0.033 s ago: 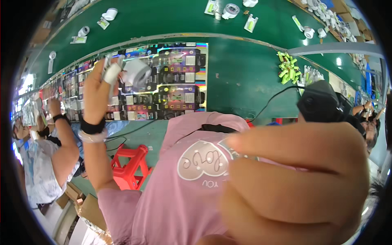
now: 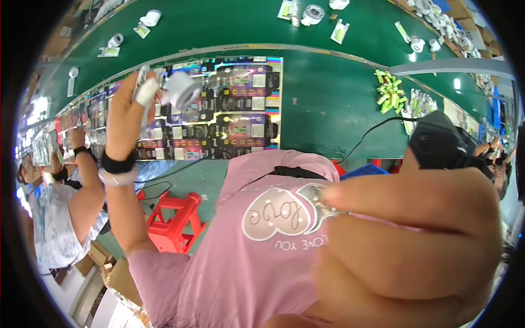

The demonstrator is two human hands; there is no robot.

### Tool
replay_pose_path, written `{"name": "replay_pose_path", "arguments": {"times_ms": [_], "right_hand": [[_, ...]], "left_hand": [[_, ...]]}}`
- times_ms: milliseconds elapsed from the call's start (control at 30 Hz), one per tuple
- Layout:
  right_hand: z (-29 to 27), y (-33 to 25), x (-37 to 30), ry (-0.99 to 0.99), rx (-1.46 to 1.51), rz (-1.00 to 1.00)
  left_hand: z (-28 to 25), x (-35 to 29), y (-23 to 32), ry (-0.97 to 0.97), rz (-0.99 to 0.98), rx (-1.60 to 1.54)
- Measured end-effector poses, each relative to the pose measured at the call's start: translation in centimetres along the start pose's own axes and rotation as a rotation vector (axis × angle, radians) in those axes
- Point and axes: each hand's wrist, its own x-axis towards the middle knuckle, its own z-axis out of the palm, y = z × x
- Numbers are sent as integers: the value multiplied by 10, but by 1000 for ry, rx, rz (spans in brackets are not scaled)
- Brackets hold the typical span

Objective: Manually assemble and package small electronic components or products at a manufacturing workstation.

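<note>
My left hand (image 2: 121, 123), with a white wrap on its thumb, is raised over the printed sheets. It grips a slim pale part (image 2: 143, 82); its fingers hide some of it. Thin wires seem to join that part to a white round housing (image 2: 180, 90), which hangs beside the fingers, blurred. Very close in the foreground, my right hand (image 2: 410, 246) is closed, thumb and fingers pressed together in front of the pink shirt (image 2: 235, 268). What the pinch holds, if anything, is too hidden and blurred to make out.
Shiny printed sheets (image 2: 240, 104) cover the left of the green bench (image 2: 322, 98). Green-wrapped cells (image 2: 389, 90) are piled at right, near a black device (image 2: 437, 139) with a cable. White housings (image 2: 314, 15) stand along the back. A red stool (image 2: 175, 218) and a co-worker's arm (image 2: 87, 180) are at left.
The view has shifted slightly. My left hand has moved a little left with the part and housing, while my right hand sits slightly farther right, still closed.
</note>
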Motion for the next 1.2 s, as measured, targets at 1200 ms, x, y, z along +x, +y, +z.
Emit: {"name": "replay_pose_path", "arguments": {"times_ms": [1200], "right_hand": [[-41, 112, 44, 202, -509, 388]], "left_hand": [[283, 348, -62, -9, -137, 663]]}}
